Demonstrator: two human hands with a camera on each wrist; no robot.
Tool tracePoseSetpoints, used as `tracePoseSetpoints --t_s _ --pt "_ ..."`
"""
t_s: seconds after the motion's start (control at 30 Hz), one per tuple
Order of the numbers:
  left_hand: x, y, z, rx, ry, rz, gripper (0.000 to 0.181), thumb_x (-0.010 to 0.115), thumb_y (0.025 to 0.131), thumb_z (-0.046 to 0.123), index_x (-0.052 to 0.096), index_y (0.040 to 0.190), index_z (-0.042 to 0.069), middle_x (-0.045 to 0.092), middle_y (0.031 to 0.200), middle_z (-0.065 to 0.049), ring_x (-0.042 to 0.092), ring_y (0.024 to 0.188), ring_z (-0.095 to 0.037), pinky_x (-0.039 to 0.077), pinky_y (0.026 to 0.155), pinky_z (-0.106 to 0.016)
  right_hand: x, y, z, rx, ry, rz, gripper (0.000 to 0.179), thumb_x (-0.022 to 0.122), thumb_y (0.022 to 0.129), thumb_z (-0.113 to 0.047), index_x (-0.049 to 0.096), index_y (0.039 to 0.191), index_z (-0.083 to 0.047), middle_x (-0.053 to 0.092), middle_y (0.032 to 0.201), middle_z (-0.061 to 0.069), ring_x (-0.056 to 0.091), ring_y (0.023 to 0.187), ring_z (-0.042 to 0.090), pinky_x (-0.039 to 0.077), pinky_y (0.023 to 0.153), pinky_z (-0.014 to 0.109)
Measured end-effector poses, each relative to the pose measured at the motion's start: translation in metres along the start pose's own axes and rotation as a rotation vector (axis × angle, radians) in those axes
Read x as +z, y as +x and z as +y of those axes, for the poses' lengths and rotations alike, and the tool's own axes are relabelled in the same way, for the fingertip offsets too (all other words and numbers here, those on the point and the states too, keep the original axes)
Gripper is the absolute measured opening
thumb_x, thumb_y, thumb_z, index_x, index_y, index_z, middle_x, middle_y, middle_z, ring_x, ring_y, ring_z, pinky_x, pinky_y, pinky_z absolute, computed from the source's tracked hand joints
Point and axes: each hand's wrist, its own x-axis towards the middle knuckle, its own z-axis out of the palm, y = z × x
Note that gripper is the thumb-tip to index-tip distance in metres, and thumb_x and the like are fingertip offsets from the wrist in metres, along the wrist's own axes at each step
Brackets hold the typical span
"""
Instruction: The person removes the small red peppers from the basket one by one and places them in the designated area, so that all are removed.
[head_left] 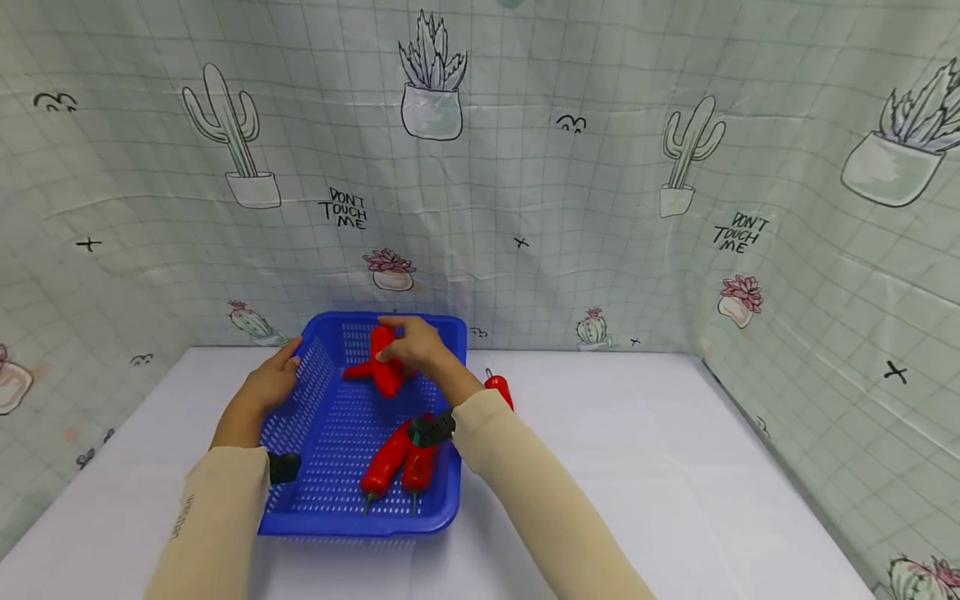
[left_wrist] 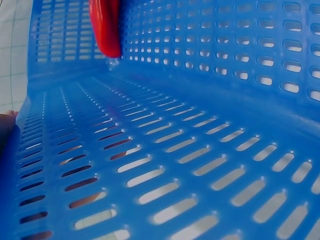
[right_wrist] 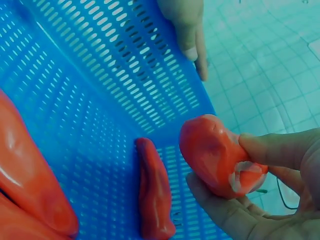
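Note:
A blue perforated plastic basket (head_left: 360,527) stands on the table, and my left hand (head_left: 273,382) grips its left rim. In the right wrist view, the thumb of that left hand (right_wrist: 185,27) lies over the rim. My right hand (head_left: 418,343) pinches a red chili pepper (right_wrist: 210,152) between thumb and fingers, above the far end of the basket. Below it, another red pepper (right_wrist: 154,195) lies by the basket's far wall. Two more red peppers (head_left: 387,458) with green stems rest side by side in the near right corner.
Just right of the basket, one more red pepper (head_left: 499,388) lies on the white table (head_left: 615,450), partly hidden by the right forearm. A grid-patterned cloth (head_left: 517,183) with cactus drawings hangs behind the table and along its sides.

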Motion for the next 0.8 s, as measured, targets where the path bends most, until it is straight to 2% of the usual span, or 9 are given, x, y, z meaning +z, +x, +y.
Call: tracePoseSetpoints --t_s 0.2,0.37,0.6,0.8 --pt "0.0 0.001 -0.001 0.003 0.008 -0.004 0.051 0.018 0.108 0.017 0.009 0.154 -0.003 0.018 0.151 -0.039 0.022 0.135 -0.062 0.021 0.112 -0.069 -0.007 -0.002 0.003 0.031 0.055 -0.014 0.064 0.076 0.08 0.003 0.058 0.139 -0.014 0.055 0.133 0.02 0.063 0.097 0.027 0.061 0.073 0.041" --pt "0.001 0.001 -0.002 0.017 0.019 0.014 0.051 0.019 0.107 0.016 0.011 0.153 -0.004 0.021 0.149 -0.04 0.024 0.134 -0.063 0.023 0.111 -0.069 -0.018 -0.006 0.004 0.049 0.151 -0.033 0.066 0.074 0.08 0.007 0.054 0.141 -0.01 0.057 0.13 0.022 0.064 0.104 0.031 0.061 0.076 0.046" --pt "0.001 0.0 -0.003 0.032 0.024 0.024 0.05 0.02 0.106 0.015 0.013 0.152 -0.006 0.023 0.147 -0.042 0.026 0.132 -0.063 0.025 0.11 -0.069 -0.037 -0.011 0.008 0.016 0.185 -0.048 0.065 0.07 0.084 0.006 0.05 0.144 -0.008 0.061 0.124 0.025 0.065 0.105 0.033 0.059 0.08 0.047" --pt "0.001 -0.001 0.0 0.028 0.019 0.016 0.05 0.019 0.107 0.015 0.011 0.152 -0.006 0.021 0.147 -0.043 0.025 0.132 -0.065 0.024 0.11 -0.07 -0.054 -0.013 0.017 0.016 0.294 -0.081 0.066 0.066 0.086 0.004 0.044 0.148 -0.006 0.056 0.129 0.026 0.063 0.106 0.033 0.055 0.09 0.05"
